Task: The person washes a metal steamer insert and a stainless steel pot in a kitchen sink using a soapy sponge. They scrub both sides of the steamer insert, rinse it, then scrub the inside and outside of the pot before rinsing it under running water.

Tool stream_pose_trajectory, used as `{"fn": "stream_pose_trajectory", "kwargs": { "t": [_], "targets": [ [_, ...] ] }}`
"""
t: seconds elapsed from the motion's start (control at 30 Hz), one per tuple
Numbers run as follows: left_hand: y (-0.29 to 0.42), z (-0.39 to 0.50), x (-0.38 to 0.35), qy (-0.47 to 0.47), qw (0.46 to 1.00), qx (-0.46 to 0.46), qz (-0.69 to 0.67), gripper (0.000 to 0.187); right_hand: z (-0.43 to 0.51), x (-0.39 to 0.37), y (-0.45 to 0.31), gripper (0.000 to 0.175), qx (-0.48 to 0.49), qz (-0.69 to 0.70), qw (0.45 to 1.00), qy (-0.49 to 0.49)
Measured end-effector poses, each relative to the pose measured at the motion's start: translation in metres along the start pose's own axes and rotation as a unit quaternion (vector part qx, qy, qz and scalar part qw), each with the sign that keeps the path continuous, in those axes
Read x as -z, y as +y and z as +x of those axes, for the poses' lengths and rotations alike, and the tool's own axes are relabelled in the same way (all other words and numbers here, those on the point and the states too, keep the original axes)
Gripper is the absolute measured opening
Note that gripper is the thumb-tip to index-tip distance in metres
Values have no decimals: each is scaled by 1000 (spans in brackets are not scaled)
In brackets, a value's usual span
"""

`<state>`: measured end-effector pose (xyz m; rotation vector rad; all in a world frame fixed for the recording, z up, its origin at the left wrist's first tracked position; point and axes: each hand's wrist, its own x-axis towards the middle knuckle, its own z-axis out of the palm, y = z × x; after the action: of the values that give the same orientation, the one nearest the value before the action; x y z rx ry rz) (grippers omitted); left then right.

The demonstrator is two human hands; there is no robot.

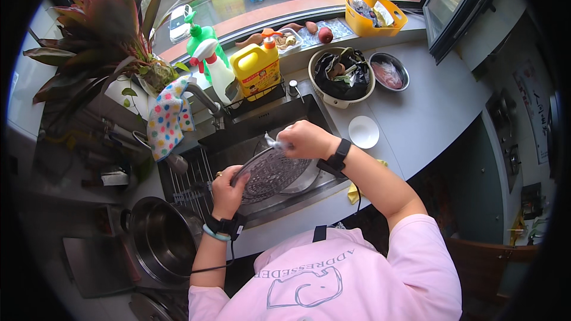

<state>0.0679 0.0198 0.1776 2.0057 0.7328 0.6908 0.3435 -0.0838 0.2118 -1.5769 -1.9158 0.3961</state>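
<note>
My left hand (228, 191) grips the left rim of a round perforated metal steamer tray (272, 177), which is tilted above the sink (266, 120). At the tray's upper edge, my right hand (308, 140) is closed around a crumpled whitish cloth or pad (277, 141) that touches the rim. Another round metal dish or pan (304, 183) lies in the sink, partly hidden behind the tray. The fingertips of my right hand are turned out of sight.
A drying rack (192, 183) spans the sink's left side beside a large steel pot (163, 236). The faucet (203, 95) carries a dotted towel (169, 118). To the right stand a white bowl (363, 132), a lined basin (341, 100) and a metal bowl (389, 71). Bottles (256, 69) line the back.
</note>
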Motion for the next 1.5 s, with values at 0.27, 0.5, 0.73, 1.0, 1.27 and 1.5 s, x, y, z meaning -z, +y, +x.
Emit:
{"fn": "stream_pose_trajectory", "kwargs": {
  "t": [0.27,0.5,0.73,1.0,1.27,1.5],
  "targets": [
    [13,7,-23,-25,999,-31,8,12,27,-5,-34,13,74,-142,981,-110],
    [13,10,6,57,996,-22,67,14,-7,-8,19,8,-151,106,981,52],
    [10,9,6,53,991,-76,101,15,-6,-7,17,11,-98,-50,994,-18],
    [21,11,-5,40,984,-110,132,8,28,-7,-13,11,36,-97,991,-83],
    [21,12,11,52,984,-107,134,12,20,-6,-2,10,-46,-119,991,-51],
    [20,14,3,47,980,-115,153,13,29,-14,-7,10,47,-49,998,3]
  ]
}}
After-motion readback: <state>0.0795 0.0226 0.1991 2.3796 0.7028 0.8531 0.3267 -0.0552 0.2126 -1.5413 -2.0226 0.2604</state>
